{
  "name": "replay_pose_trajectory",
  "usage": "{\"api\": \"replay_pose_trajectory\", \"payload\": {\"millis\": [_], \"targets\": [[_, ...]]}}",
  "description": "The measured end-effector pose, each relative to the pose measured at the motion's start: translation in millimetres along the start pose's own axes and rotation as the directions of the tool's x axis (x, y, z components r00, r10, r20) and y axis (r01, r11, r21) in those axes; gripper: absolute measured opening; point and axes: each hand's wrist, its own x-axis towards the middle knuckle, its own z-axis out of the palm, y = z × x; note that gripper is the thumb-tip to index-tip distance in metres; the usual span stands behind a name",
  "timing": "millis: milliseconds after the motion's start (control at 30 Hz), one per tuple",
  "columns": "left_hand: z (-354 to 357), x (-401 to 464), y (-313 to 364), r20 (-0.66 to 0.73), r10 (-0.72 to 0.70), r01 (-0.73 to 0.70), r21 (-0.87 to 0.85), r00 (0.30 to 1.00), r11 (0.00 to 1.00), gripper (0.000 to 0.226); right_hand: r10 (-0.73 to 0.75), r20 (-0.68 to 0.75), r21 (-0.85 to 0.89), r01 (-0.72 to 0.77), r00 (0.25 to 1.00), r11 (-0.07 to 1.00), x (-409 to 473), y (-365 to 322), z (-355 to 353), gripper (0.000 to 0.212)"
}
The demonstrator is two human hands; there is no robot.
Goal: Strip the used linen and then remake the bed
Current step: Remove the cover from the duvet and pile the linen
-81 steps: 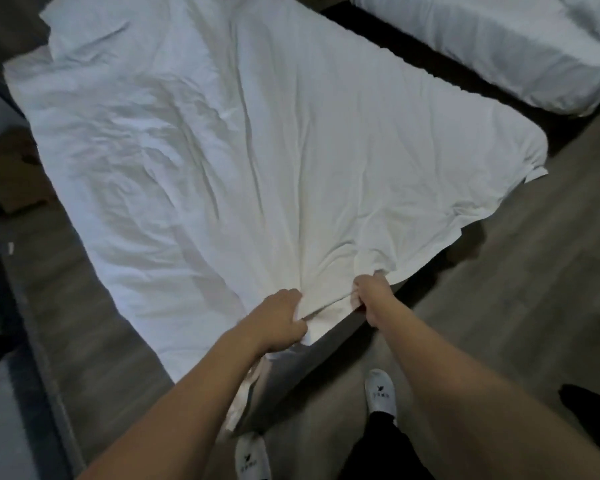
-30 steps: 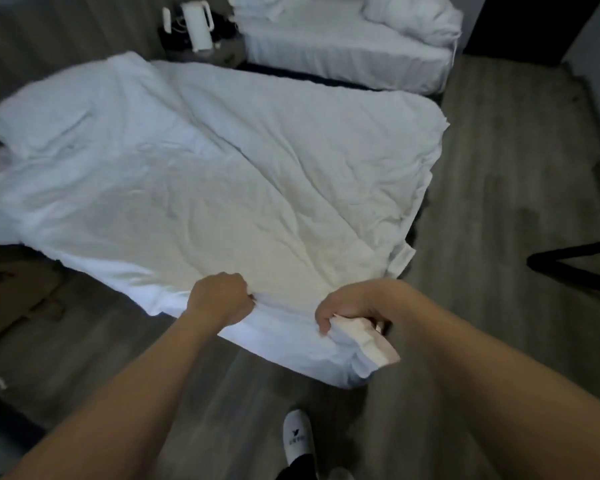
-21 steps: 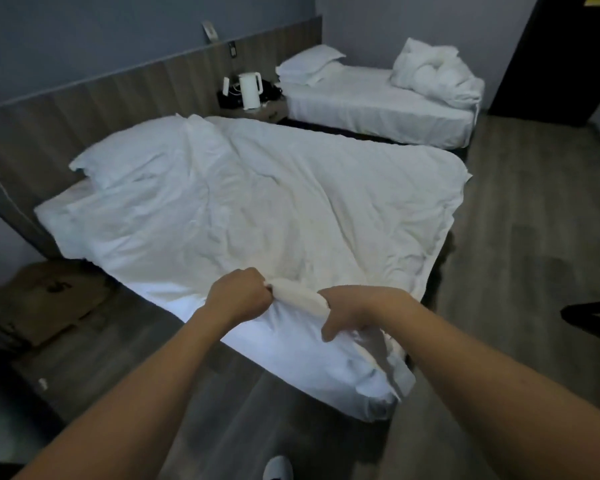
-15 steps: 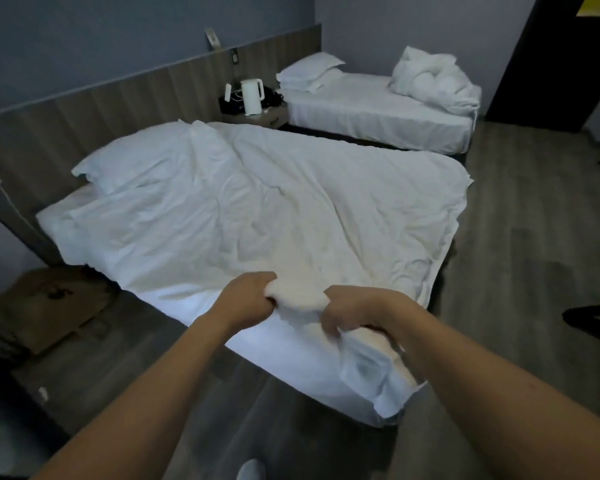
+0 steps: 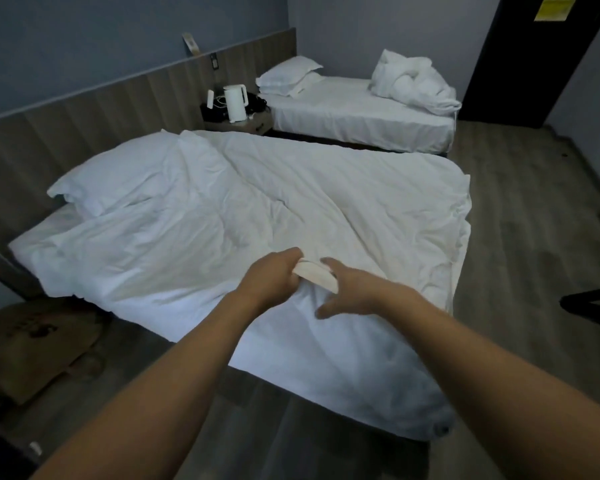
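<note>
A white duvet cover (image 5: pixel 264 209) lies spread and wrinkled over the near bed, its foot corner hanging over the mattress (image 5: pixel 343 372). A white pillow (image 5: pixel 118 174) lies at the head end. My left hand (image 5: pixel 274 275) grips a bunched fold of the cover near the bed's foot. My right hand (image 5: pixel 350 289) is beside it with fingers spread, touching the same fold and holding nothing.
A second bed (image 5: pixel 361 112) with pillows and a crumpled duvet (image 5: pixel 413 81) stands beyond. Between the beds a nightstand carries a white kettle (image 5: pixel 236 102). A cardboard box (image 5: pixel 32 344) lies on the wood floor at left. A dark door (image 5: pixel 534 57) is at back right.
The view rose from the bed's corner to the whole room. Both hands drew the gathered cover fold up onto the bed. My right hand has let go and spread its fingers.
</note>
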Motion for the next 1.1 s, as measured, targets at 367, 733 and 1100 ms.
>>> {"api": "replay_pose_trajectory", "payload": {"millis": [367, 733, 1100], "targets": [[31, 24, -118, 0.190, -0.256, 0.176, 0.360, 0.948, 0.916, 0.043, 0.145, 0.018, -0.095, -0.143, 0.989, 0.985, 59, -18, -60, 0.040], [-10, 76, -164, 0.497, -0.336, 0.335, 0.095, 0.800, 0.937, 0.031, 0.178, 0.229, -0.219, -0.128, 0.957, 0.967, 194, -55, -23, 0.046], [-142, 76, -422, 0.327, -0.571, 0.607, -0.009, 0.753, 0.795, 0.023, -0.105, 0.199, 0.032, 0.100, 0.974, 0.994, 345, -276, 60, 0.056]]}}
